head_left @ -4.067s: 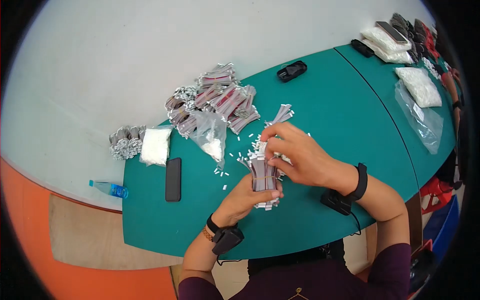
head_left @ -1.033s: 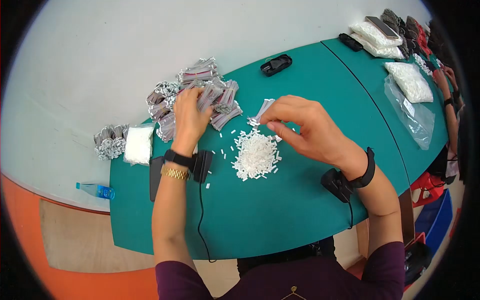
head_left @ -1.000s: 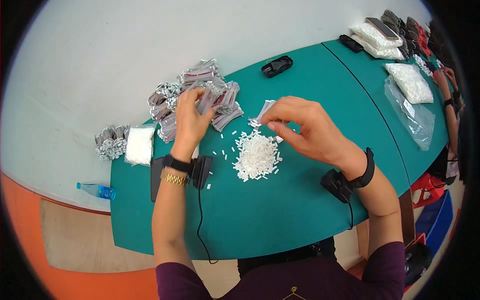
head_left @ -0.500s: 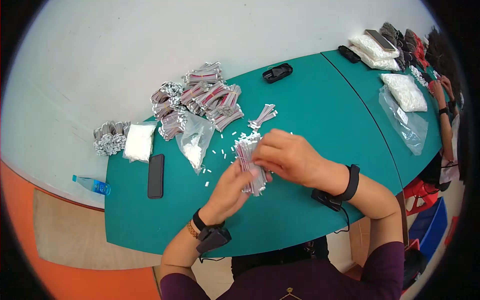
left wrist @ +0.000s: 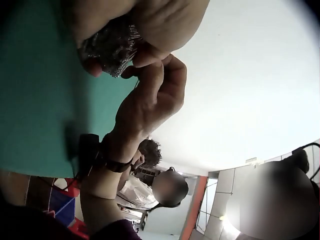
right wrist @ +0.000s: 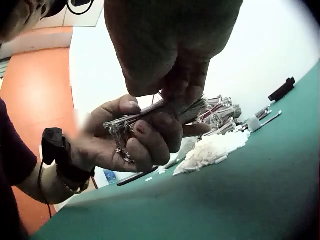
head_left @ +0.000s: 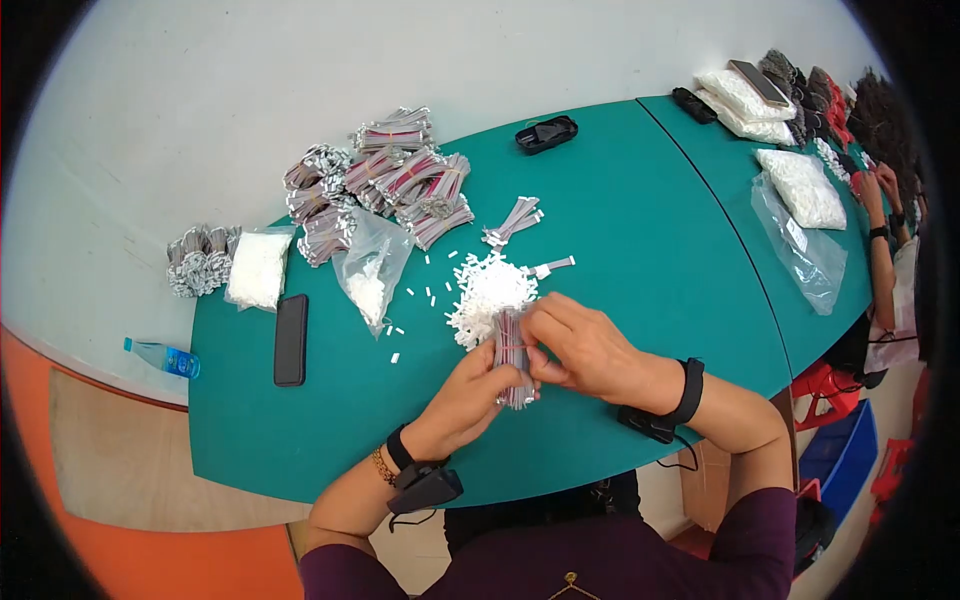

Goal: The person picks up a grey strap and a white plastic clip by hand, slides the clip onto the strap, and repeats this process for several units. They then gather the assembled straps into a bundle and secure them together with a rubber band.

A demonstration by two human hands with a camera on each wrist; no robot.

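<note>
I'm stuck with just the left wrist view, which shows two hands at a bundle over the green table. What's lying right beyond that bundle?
Observer: A heap of small white pieces lies on the table just beyond the bundle.

Operator: None of that reaches my picture. Any strips lying apart from the bundle, past the heap?

Observer: Yes, a small group of gray strips lies loosely crossed on the far side of the heap.

Operator: And off to the person's left, is there a phone on this table?

Observer: Yes, a dark phone lies to the left of a clear plastic bag.
</note>
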